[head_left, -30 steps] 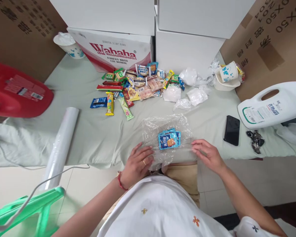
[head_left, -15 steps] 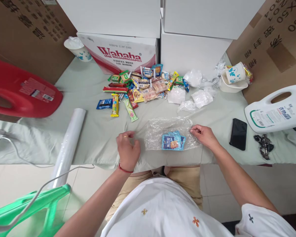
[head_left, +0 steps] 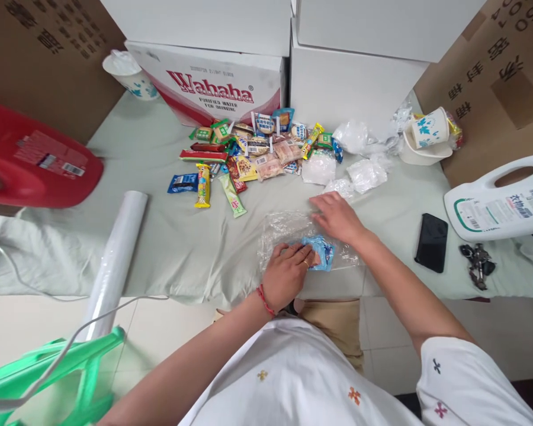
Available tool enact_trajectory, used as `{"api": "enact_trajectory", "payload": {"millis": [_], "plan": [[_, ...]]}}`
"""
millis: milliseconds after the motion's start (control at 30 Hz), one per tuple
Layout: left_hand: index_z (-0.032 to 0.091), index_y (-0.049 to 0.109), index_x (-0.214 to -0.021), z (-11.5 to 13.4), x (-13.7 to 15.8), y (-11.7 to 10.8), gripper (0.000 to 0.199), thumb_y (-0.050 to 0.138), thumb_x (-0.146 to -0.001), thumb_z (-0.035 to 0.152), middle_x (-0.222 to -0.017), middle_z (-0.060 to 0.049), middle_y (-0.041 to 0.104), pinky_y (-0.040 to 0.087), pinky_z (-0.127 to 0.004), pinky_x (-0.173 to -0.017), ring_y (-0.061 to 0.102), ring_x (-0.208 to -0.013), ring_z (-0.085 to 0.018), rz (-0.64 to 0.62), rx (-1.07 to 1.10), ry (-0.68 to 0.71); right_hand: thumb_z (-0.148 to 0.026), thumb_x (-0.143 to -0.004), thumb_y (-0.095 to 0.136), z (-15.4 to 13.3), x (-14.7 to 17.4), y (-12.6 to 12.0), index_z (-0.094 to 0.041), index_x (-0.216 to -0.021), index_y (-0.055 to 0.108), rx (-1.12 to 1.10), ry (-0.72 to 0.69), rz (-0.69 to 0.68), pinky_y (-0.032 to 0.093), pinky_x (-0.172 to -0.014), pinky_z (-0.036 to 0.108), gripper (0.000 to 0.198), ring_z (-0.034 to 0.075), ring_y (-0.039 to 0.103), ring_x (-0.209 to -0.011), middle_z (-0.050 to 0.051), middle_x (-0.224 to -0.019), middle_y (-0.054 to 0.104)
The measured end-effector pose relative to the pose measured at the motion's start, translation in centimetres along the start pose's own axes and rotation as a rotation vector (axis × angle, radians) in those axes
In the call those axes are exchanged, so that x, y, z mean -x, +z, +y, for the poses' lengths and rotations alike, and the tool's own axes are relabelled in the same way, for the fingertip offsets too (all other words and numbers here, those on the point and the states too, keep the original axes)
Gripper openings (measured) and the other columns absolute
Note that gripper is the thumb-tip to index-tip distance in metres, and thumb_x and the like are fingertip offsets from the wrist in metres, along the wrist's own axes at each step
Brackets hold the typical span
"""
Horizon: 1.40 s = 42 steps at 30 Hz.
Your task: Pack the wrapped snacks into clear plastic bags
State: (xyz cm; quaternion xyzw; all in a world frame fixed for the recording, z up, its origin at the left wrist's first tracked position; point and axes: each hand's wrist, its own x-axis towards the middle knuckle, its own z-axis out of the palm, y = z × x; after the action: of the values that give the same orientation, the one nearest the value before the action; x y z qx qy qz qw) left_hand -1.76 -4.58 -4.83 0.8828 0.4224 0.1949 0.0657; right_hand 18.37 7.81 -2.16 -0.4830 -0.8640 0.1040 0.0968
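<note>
A sheet of clear plastic film [head_left: 275,228] lies crinkled near the table's front edge. On it sit a few small blue snack packets [head_left: 323,253], partly covered by my left hand [head_left: 288,272], which rests flat on them with its fingers stretched toward the right. My right hand [head_left: 337,218] reaches over the film's far right part, fingers extended and open, the tips close to a crumpled clear wrapped bundle [head_left: 340,188]. Whether those fingertips touch the film I cannot tell.
Behind lies a pile of wrapped snacks [head_left: 257,151], before a Wahaha box [head_left: 217,89]. A film roll [head_left: 118,260] and red jug [head_left: 39,157] are left. Right are a phone [head_left: 432,242], keys [head_left: 477,266], a white jug [head_left: 501,198] and a paper cup [head_left: 430,129].
My left hand has moved right onto the blue packets and flattened. My right hand has left the film's right edge, moved up and left, and its fingers have opened.
</note>
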Motion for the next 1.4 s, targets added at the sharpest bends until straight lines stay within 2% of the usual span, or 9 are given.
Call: {"api": "enact_trajectory", "payload": {"millis": [233,433,733,800,933,1033,1233,1333,1400], "plan": [[0.023,0.070,-0.128,0.0,0.5,0.2,0.033,0.052,-0.101,0.019,-0.135,-0.007,0.071,0.039,-0.046,-0.101,0.062,-0.122,-0.025,-0.030,-0.004,-0.057,-0.021,-0.091,0.065,-0.6,-3.0,-0.7,-0.017,-0.093,0.074,-0.144,-0.057,-0.238,0.044,-0.083,0.031,0.010,0.023,0.059,-0.092,0.005,-0.079,0.066],[0.025,0.072,-0.126,0.4,0.4,-0.2,0.035,0.050,-0.101,0.019,-0.135,-0.008,0.071,0.040,-0.048,-0.101,0.061,-0.123,-0.028,-0.060,0.041,-0.116,-0.019,-0.100,0.050,-3.1,4.2,-2.1,-0.021,-0.102,0.072,-0.086,-0.186,-0.058,0.047,-0.073,0.030,0.023,0.018,0.063,-0.088,0.009,-0.119,0.067],[0.025,0.077,-0.110,-1.2,1.6,-1.2,0.034,0.050,-0.093,0.013,-0.117,-0.007,0.078,0.050,-0.043,-0.093,0.068,-0.109,-0.025,0.026,0.333,-0.142,-0.014,-0.103,0.041,-6.0,11.7,4.8,-0.024,-0.122,0.070,0.040,-0.172,0.050,0.056,-0.077,0.038,0.036,0.022,0.070,-0.098,0.003,-0.154,0.055],[0.023,0.076,-0.101,-2.5,2.6,-2.2,0.032,0.047,-0.092,0.013,-0.108,-0.006,0.079,0.052,-0.040,-0.095,0.070,-0.104,-0.022,0.190,0.472,-0.244,-0.013,-0.103,0.042,-6.0,12.2,5.5,-0.025,-0.124,0.069,0.075,-0.169,0.070,0.055,-0.076,0.039,0.037,0.022,0.068,-0.093,0.002,-0.156,0.053],[0.020,0.070,-0.109,-5.5,2.9,-3.5,0.031,0.043,-0.100,0.031,-0.113,-0.008,0.073,0.051,-0.039,-0.099,0.066,-0.108,-0.022,0.476,0.510,-0.803,-0.008,-0.099,0.045,-6.5,12.5,5.8,-0.024,-0.128,0.067,0.130,-0.179,0.069,0.050,-0.070,0.041,0.040,0.023,0.065,-0.087,0.004,-0.159,0.049],[0.018,0.067,-0.121,-6.6,1.3,-3.2,0.046,0.036,-0.104,0.047,-0.126,-0.014,0.068,0.044,-0.048,-0.109,0.058,-0.123,-0.027,0.326,0.447,-0.912,-0.006,-0.097,0.046,-6.9,12.3,5.3,-0.024,-0.124,0.068,0.113,-0.206,0.048,0.048,-0.069,0.042,0.039,0.023,0.064,-0.088,0.004,-0.159,0.049],[0.020,0.072,-0.081,-5.0,1.3,-2.8,0.020,0.077,-0.077,0.038,-0.146,-0.015,0.058,0.045,-0.054,-0.102,0.048,-0.130,-0.040,-0.147,0.204,-0.609,-0.014,-0.101,0.046,-6.6,12.2,4.8,-0.022,-0.118,0.069,-0.055,-0.188,0.068,0.050,-0.080,0.044,0.030,0.025,0.062,-0.098,0.006,-0.156,0.052],[0.020,0.060,-0.070,-4.7,3.1,-4.4,0.017,0.067,-0.081,0.031,-0.105,-0.011,0.072,0.050,-0.038,-0.079,0.063,-0.089,-0.026,-0.191,0.290,-0.653,-0.025,-0.104,0.049,-6.4,12.5,4.9,-0.022,-0.119,0.068,-0.192,-0.150,0.078,0.050,-0.087,0.044,0.024,0.025,0.062,-0.106,0.009,-0.154,0.055],[0.022,0.048,-0.064,-4.5,3.7,-5.4,0.028,0.061,-0.085,0.037,-0.067,-0.001,0.061,0.042,-0.030,-0.060,0.053,-0.062,-0.017,-0.230,0.449,-0.773,-0.027,-0.105,0.049,-6.5,12.6,5.0,-0.022,-0.120,0.067,-0.198,-0.131,0.079,0.049,-0.088,0.044,0.024,0.026,0.062,-0.106,0.008,-0.154,0.055]]}}
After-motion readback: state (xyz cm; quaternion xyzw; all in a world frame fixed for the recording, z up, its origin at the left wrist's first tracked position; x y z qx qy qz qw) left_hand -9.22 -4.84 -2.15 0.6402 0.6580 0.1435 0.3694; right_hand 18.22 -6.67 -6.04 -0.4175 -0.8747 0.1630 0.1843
